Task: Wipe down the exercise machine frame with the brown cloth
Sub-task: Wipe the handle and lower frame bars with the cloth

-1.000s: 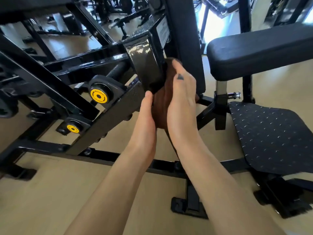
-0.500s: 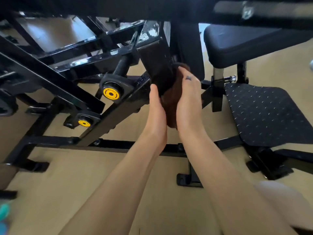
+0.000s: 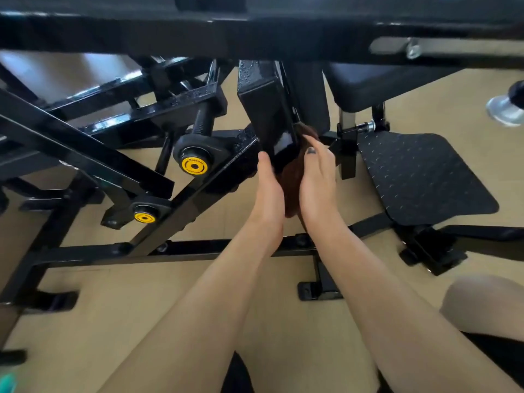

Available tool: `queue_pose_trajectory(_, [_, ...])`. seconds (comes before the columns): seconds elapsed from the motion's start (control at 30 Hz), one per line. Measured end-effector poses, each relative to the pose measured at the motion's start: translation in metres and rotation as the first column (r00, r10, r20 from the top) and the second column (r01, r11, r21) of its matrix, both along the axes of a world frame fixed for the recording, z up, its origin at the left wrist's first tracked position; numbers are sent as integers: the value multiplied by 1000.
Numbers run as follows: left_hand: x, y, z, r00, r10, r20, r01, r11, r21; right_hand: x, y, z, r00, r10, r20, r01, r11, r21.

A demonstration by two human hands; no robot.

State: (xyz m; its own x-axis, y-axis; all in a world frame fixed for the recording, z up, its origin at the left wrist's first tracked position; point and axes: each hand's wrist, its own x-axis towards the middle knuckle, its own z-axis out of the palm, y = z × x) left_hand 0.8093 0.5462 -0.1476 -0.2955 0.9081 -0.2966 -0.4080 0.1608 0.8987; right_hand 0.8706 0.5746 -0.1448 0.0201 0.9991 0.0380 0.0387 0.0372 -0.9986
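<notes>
— While your arms reach in from the bottom of the frame, what sits furthest left?

— The black bars of the exercise machine frame (image 3: 85, 154), running diagonally across the left half, with two yellow knobs: the smaller knob (image 3: 145, 217) lower left of centre, the larger knob (image 3: 194, 165) just above and right of it. You're not touching either.

— And my left hand?

— Your left hand (image 3: 268, 191) is at the centre, fingers straight, palm laid flat against the near side of the brown cloth (image 3: 292, 182). It carries nothing of its own — I judge it's there to back the cloth so the cloth stays pressed to the metal.

— Where's the cloth exactly?

— Sandwiched between your palms, its top tucked against the lower end of the glossy black post (image 3: 269, 117) that hangs down mid-frame. Water beads show on the post's top, so that face likely still needs wiping.

— The right hand?

— Your right hand (image 3: 319, 177) presses the cloth from the other side, fingers extended along it, not curled round it. Clamping from both sides probably lets you rub two faces at once.

— Further right?

— The textured footplate (image 3: 419, 177) and above it the padded seat (image 3: 368, 86), both apart from your hands.
</notes>
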Motion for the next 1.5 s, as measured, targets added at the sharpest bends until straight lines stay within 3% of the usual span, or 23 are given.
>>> queue_pose_trajectory(0.07, [-3, 1, -1, 999, -39, 5, 39, 999, 6, -7, 1, 18, 999, -9, -33, 9, 1000, 6])
queue_pose_trajectory(0.2, [-8, -1, -2, 996, -90, 28, 88, 995, 52, -21, -5, 44, 1000, 20, -17, -16, 975, 220])
queue_pose_trajectory(0.33, [-11, -2, -8, 995, -99, 19, 97, 992, 76, -15, 0, 20, 993, -12, 120, -25, 953, 302])
queue_pose_trajectory(0.43, [-10, 1, -15, 994, -99, -53, 102, 993, 52, -1, 2, -16, 990, -10, 138, -18, 980, 200])
queue_pose_trajectory(0.57, [-6, 5, -23, 992, -94, -80, 97, 994, 42, 25, 7, -64, 988, 10, 154, 0, 998, -64])
queue_pose_trajectory(0.73, [0, 6, -20, 996, -44, -73, 46, 999, 17, 23, 24, -47, 998, 57, 36, -47, 971, -233])
queue_pose_trajectory(0.9, [2, 7, -20, 998, 10, -70, -7, 999, 33, 7, 26, 15, 971, 224, -79, -215, 970, 114])
queue_pose_trajectory(1.03, [7, 6, -21, 992, 78, -102, -73, 996, 53, 3, 31, 6, 972, 219, 80, -233, 927, 295])
queue_pose_trajectory(1.23, [8, 5, -16, 989, 69, -134, -70, 998, -4, 31, 23, -77, 980, 108, 166, -128, 985, 115])
queue_pose_trajectory(1.37, [8, 5, -18, 989, 88, -116, -87, 996, 17, 39, 22, -97, 995, 75, 59, -68, 992, -109])
queue_pose_trajectory(1.5, [6, 6, -25, 993, 83, -85, -78, 995, 57, 21, 22, -74, 998, -12, -54, 7, 996, -91])
